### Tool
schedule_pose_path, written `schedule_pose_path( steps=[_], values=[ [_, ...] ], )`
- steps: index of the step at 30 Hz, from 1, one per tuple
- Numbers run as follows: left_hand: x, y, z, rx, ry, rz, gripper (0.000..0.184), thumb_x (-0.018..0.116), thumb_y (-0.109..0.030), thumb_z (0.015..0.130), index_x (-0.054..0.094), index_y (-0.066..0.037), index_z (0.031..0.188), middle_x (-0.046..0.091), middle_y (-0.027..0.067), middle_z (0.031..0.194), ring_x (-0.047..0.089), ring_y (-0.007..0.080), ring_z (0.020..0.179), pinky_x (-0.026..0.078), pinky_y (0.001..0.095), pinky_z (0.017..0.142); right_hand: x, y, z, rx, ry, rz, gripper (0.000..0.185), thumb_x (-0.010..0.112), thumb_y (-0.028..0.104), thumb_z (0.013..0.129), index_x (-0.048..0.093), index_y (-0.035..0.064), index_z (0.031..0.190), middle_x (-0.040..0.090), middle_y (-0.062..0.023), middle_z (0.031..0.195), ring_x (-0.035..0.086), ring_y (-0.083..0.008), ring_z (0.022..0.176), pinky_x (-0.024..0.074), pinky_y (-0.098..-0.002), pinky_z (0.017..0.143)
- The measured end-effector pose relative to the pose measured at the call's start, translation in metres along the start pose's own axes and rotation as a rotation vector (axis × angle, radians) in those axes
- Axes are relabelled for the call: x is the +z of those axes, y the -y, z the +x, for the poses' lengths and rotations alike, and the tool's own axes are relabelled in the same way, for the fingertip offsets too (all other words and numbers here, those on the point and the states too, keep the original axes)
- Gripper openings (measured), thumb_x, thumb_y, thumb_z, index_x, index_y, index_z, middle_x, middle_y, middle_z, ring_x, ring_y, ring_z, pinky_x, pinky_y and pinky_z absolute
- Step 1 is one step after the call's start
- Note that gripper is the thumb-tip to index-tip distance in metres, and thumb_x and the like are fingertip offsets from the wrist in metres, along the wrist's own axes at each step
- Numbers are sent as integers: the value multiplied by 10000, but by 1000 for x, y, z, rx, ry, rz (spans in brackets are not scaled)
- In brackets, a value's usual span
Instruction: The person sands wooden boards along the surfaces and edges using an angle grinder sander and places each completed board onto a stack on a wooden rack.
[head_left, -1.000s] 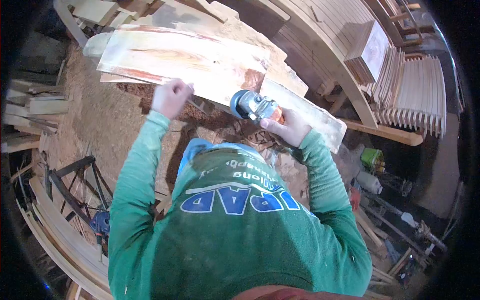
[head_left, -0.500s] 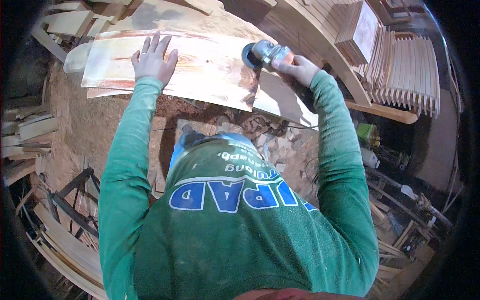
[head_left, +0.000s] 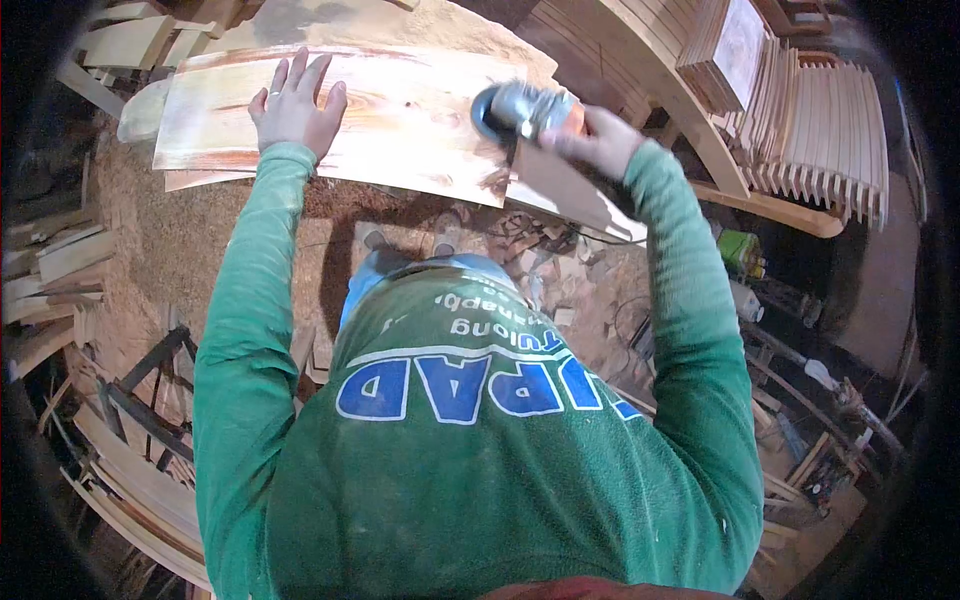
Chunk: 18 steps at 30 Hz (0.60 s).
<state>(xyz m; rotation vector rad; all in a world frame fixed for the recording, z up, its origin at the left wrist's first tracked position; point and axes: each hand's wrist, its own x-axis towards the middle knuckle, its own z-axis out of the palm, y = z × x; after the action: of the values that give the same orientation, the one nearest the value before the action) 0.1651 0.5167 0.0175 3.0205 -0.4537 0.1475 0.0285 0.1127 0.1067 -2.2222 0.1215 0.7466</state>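
Note:
A pale wooden board (head_left: pixel 420 140) with reddish-brown grain lies across the work surface. My left hand (head_left: pixel 298 112) rests on its left part, fingers spread, a ring on one finger. Wrapped around the body of an angle grinder (head_left: pixel 530 112) is my right hand (head_left: pixel 598 145), slightly smeared by motion. The grinder's round disc (head_left: pixel 488 112) is at the board's right end; whether it touches the wood I cannot tell. Beneath the board, the edge of another board (head_left: pixel 215 180) shows at the lower left.
Stacked slatted wood pieces (head_left: pixel 820 130) stand at the right beside a long curved beam (head_left: pixel 660 80). Sawdust (head_left: pixel 470 45) covers the surface behind the board. Wood scraps (head_left: pixel 540 240) litter the floor near my feet. Curved wood strips (head_left: pixel 130 480) lie at lower left.
The grinder has shifted slightly left over the board's right end, with my right hand on it. My left hand stays spread on the board. The view has moved slightly.

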Motion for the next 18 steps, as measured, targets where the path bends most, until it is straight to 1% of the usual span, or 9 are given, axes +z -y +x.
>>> schedule_pose_path(
  steps=[2, 5, 6, 8, 10, 12, 16, 17, 18],
  values=[
    [1, 1, 0, -3, 1, -3, 564, 502, -529, 1011, 500, -320, 1535, 372, 10, 1681, 319, 226, 1555, 188, 551, 1238, -18, 25, 4, 160, -38, 3, 888, 690, 773, 824, 692, -11, 1242, 738, -154, 1024, 709, -254, 966, 547, -389, 904],
    [1, -1, 0, -6, 2, -5, 563, 498, -533, 1013, 497, -325, 1536, 372, 5, 1681, 313, 224, 1559, 182, 549, 1243, -13, 21, 5, 215, -40, 13, 740, 743, 652, 877, 683, -4, 1214, 669, -22, 943, 604, -119, 817, 505, -309, 729],
    [0, -1, 0, -8, 7, -1, 563, 496, -535, 1014, 495, -326, 1537, 370, 3, 1683, 311, 222, 1560, 180, 548, 1245, -5, 38, -10, 149, -16, 21, 675, 753, 583, 904, 674, 0, 1234, 688, -38, 993, 622, -137, 882, 521, -316, 803],
    [1, 0, -1, -10, 3, 0, 566, 492, -540, 1015, 492, -328, 1539, 365, 0, 1685, 311, 221, 1560, 179, 546, 1247, 25, 8, -17, -55, 40, 64, 603, 759, 497, 932, 658, 6, 1268, 704, -55, 1077, 632, -156, 986, 519, -324, 905],
    [2, 0, -2, -6, -15, -5, 568, 489, -546, 1015, 491, -330, 1540, 362, -2, 1687, 317, 221, 1558, 181, 543, 1247, 36, 51, -50, -39, 177, 134, 553, 761, 421, 945, 643, 14, 1300, 710, -92, 1145, 633, -194, 1078, 498, -352, 993],
    [0, -1, -2, -15, 0, 7, 574, 487, -548, 1014, 485, -330, 1545, 361, -2, 1687, 320, 221, 1556, 185, 537, 1247, 42, 67, -65, -222, -3, -214, 598, 780, 438, 919, 631, 26, 1326, 711, -154, 1138, 646, -243, 1094, 488, -394, 1017],
    [-1, -1, -1, -15, 10, 12, 581, 486, -552, 1012, 484, -327, 1548, 360, -4, 1688, 318, 220, 1557, 186, 523, 1248, 37, 42, -39, -103, 84, 134, 623, 751, 515, 926, 641, 39, 1311, 702, -120, 1168, 633, -207, 1098, 493, -381, 1009],
    [-1, -2, -1, -17, 15, 15, 581, 485, -552, 1013, 484, -327, 1548, 359, -4, 1688, 313, 221, 1559, 183, 521, 1248, 24, 38, -24, 43, 76, 9, 644, 740, 557, 924, 656, 19, 1267, 706, -104, 1134, 632, -192, 1079, 504, -365, 992],
    [-1, -2, -1, -19, 18, 17, 580, 484, -552, 1014, 484, -326, 1549, 358, -4, 1689, 308, 221, 1561, 179, 520, 1249, 15, 42, -16, 34, -45, -61, 670, 735, 585, 920, 667, -7, 1227, 714, -96, 1079, 638, -187, 1051, 512, -351, 973]
  ],
)
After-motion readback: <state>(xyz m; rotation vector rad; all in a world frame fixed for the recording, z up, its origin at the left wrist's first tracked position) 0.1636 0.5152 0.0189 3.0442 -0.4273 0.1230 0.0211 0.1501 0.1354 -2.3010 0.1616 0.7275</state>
